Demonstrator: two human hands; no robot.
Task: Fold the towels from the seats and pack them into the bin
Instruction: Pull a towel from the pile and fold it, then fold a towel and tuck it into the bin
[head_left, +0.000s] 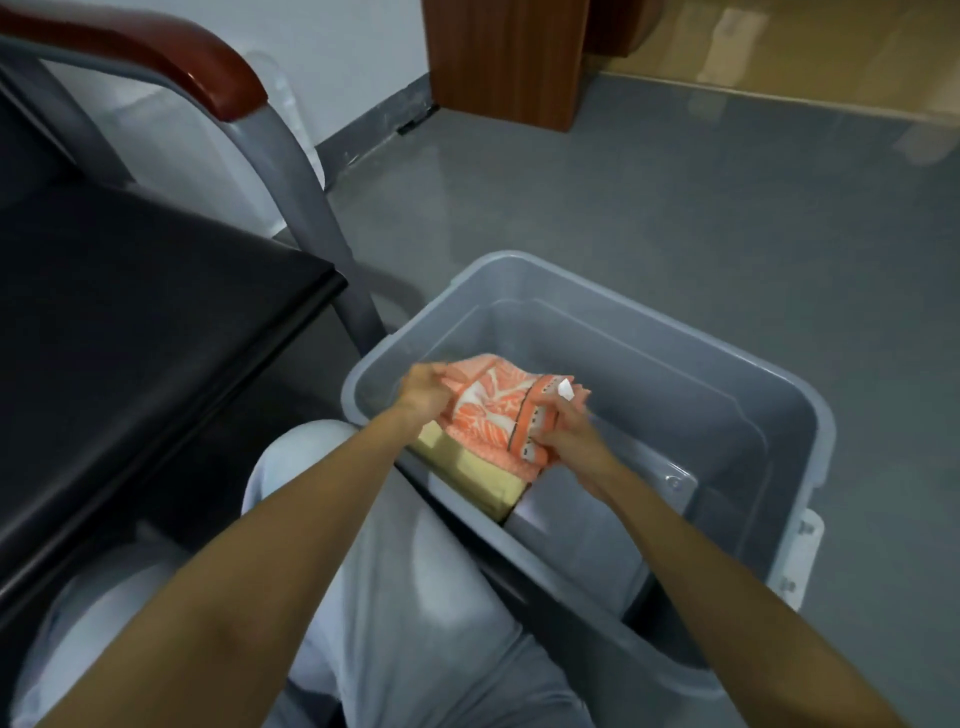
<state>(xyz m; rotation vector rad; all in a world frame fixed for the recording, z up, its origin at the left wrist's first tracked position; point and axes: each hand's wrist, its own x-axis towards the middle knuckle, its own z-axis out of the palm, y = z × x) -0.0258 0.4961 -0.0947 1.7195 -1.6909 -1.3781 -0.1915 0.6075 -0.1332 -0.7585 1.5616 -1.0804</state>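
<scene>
A folded orange and white patterned towel (496, 408) sits inside the grey plastic bin (769, 410), on top of a folded pale yellow towel (480, 475) at the bin's near left corner. My left hand (423, 392) grips the orange towel's left edge. My right hand (563, 428) grips its right edge, close to a small white label. Both hands are down inside the bin, and their fingers are curled into the fabric.
A black seat (145, 322) with a grey metal frame (311, 208) and a red-brown armrest (171, 57) stands at the left, close to the bin. My knees in light trousers (415, 597) are below. Grey floor and a wooden cabinet (506, 57) lie beyond.
</scene>
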